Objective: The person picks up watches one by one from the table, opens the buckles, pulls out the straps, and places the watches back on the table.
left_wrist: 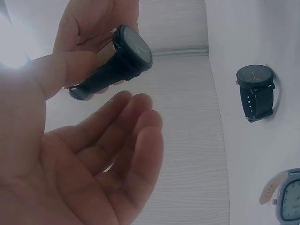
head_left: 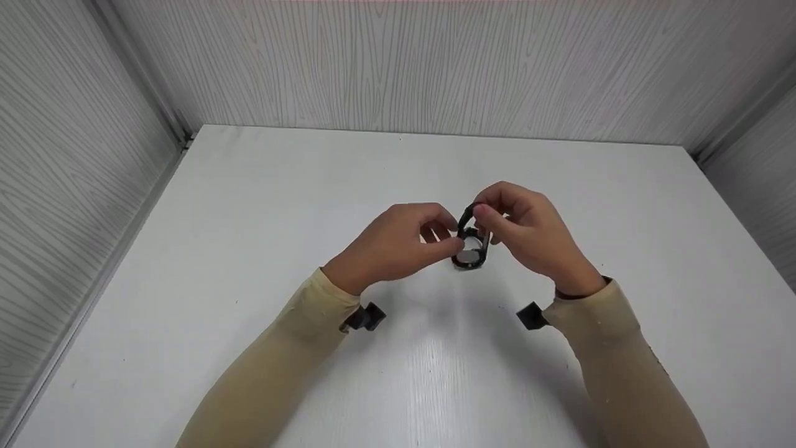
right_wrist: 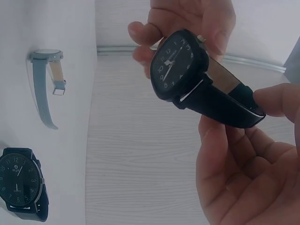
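Observation:
A black wristwatch [head_left: 469,256] with a dark dial and its strap bent into a loop is held up above the white table. My right hand [head_left: 528,233] pinches the end of the strap between thumb and fingers. In the right wrist view the wristwatch [right_wrist: 180,65] shows its rounded-square face with pale numerals. From the left, my left hand [head_left: 398,242] reaches up close to the watch case, thumb near the crown. In the left wrist view the other fingers [left_wrist: 140,122] of that hand are loosely bent, apart from the wristwatch [left_wrist: 136,47]; thumb contact is unclear.
In the left wrist view a black watch [left_wrist: 255,93] and a pale watch [left_wrist: 290,199] lie at the right. A light-blue-strapped watch [right_wrist: 42,84] and another black watch [right_wrist: 18,180] show in the right wrist view. Pale wood-grain panels [head_left: 398,68] surround the table [head_left: 280,174].

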Demonstrator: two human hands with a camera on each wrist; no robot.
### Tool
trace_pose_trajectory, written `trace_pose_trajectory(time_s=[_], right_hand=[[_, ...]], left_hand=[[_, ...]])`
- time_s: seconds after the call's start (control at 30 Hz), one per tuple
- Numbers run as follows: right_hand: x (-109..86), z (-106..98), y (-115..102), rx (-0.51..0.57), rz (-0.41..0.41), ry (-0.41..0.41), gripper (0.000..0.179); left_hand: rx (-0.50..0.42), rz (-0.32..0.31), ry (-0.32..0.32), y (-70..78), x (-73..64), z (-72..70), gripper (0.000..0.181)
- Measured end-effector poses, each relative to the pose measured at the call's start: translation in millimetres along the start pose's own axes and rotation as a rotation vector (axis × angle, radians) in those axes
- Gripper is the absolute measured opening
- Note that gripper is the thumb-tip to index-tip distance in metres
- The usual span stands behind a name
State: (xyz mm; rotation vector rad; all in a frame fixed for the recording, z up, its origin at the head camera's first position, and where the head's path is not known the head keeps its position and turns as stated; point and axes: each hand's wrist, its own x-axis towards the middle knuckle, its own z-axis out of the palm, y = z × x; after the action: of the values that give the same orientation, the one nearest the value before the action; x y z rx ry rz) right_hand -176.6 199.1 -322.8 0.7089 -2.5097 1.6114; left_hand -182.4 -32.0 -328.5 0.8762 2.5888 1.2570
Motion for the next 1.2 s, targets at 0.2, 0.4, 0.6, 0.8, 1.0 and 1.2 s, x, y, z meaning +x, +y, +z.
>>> trace_pose_trajectory(time_s=[0.2,0.4,0.6,0.8,1.0,1.2], right_hand=[[-1.1,1.1,0.0,0.006,-0.007,-0.045,0.015],[-1.7,1.2,-0.6,0.037,-0.010,-0.066,0.015],[-1.6,1.1,0.1,0.073,-0.018,-0.083,0.013],[-1.2,1.7,2.5,0.061,-0.021,-0.099,0.010],[-2.0,3.0,3.2,0.009,-0.035,-0.097,0.004],[-1.9,4.9,4.3,-0.065,-0.080,-0.090,0.010]], left_hand=[[-0.078,0.018,0.056,2.5,0.2,1.0,0.026],[-0.147,0.031,0.064,1.8,0.9,2.0,0.015],[-0.193,0.023,0.061,1.7,0.7,0.7,0.013],[-0.189,0.025,0.037,-0.3,0.8,1.4,0.013],[-0.174,0.031,0.001,-1.2,1.1,3.3,0.015],[-0.143,0.030,-0.033,0.7,0.1,3.8,0.020]])
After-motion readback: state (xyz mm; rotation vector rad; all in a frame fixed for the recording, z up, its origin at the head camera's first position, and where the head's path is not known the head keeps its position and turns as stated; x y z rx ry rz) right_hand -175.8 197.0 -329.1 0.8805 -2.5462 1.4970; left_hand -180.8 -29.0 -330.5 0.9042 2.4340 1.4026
